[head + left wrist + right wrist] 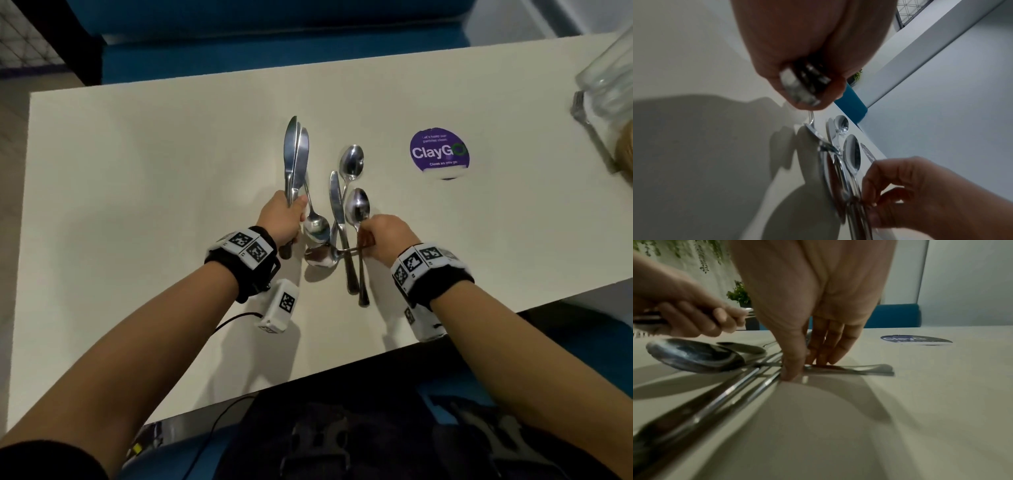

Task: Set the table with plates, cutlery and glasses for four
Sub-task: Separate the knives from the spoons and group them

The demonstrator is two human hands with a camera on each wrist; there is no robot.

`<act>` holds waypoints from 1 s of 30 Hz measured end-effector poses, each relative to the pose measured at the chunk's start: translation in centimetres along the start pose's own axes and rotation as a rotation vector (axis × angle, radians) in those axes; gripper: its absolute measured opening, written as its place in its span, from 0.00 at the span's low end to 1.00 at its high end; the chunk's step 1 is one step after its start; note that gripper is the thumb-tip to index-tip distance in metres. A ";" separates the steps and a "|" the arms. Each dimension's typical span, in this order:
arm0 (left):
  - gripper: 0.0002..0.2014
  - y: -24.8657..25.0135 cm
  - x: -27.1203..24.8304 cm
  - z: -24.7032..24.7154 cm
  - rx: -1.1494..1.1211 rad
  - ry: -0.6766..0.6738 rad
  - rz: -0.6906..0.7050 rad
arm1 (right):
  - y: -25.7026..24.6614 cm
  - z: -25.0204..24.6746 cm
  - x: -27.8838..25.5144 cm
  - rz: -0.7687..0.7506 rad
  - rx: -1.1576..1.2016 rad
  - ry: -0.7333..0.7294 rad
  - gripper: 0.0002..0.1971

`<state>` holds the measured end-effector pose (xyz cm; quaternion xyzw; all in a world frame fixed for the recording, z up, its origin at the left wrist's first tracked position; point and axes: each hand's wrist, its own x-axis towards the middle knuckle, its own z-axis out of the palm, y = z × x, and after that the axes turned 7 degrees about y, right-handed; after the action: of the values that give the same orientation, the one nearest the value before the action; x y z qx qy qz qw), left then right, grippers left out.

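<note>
At frame centre, the left hand [284, 219] is gripping a bundle of table knives [295, 157], blades pointing up-frame. The right hand [383, 236] is pinching what seems to be a spoon handle [849, 369] in the loose cutlery pile [337, 233]. A purple sticker [439, 153] at upper right is reading "ClayGo".
</note>
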<state>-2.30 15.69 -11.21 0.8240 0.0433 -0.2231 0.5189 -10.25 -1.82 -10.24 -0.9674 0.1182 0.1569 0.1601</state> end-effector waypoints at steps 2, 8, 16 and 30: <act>0.16 0.3 0.2 0.1 0.000 0.012 0.007 | 0.3 0.2 0.0 -0.018 -0.018 -0.012 0.06; 0.14 0.5 0.2 -0.1 -0.055 0.079 0.004 | 2.0 -1.1 -0.8 -0.098 0.003 -0.153 0.09; 0.12 -0.2 1.1 -0.7 -0.109 0.133 -0.045 | 4.2 -1.7 -0.1 0.273 0.361 0.158 0.10; 0.14 -0.3 -0.2 0.5 -0.080 0.049 -0.053 | -2.9 0.8 0.4 0.183 0.128 0.080 0.13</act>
<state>-2.70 15.41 -11.57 0.8064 0.0866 -0.2144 0.5442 -9.31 1.07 -10.28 -0.9457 0.2222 0.1244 0.2018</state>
